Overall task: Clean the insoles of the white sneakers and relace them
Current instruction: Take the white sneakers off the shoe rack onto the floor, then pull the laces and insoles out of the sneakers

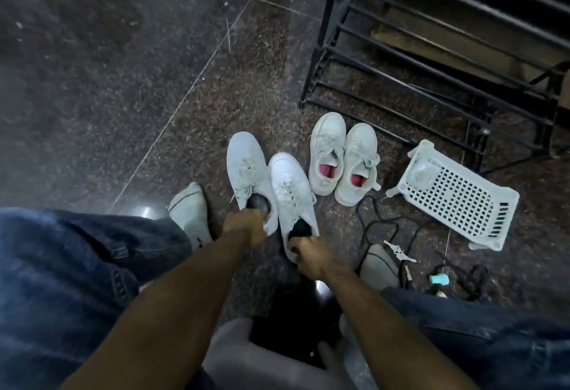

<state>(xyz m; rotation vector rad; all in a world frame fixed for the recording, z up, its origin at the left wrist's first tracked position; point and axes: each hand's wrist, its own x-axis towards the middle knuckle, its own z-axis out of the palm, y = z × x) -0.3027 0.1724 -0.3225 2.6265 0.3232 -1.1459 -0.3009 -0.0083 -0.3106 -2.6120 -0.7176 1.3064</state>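
Dark speckled stone floor point(123, 81); black rack point(431, 59) at two o'clock; left hand point(246, 229) and right hand point(314, 258) each gripped a white sneaker's point(246, 167) heel; fingers hidden.

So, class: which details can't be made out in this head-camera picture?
- Insoles of the held sneakers: dark openings, left hand and right hand cover the heels.
- White basket contents: too blurred.
- Small teal item: too small.
- Black rack: cut off by the edge.

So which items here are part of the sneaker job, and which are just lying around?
In use:
left hand gripping left sneaker at the heel
right hand gripping right sneaker at the heel

Lying about:
pink-lined sneakers
white basket
black laces
shoe rack
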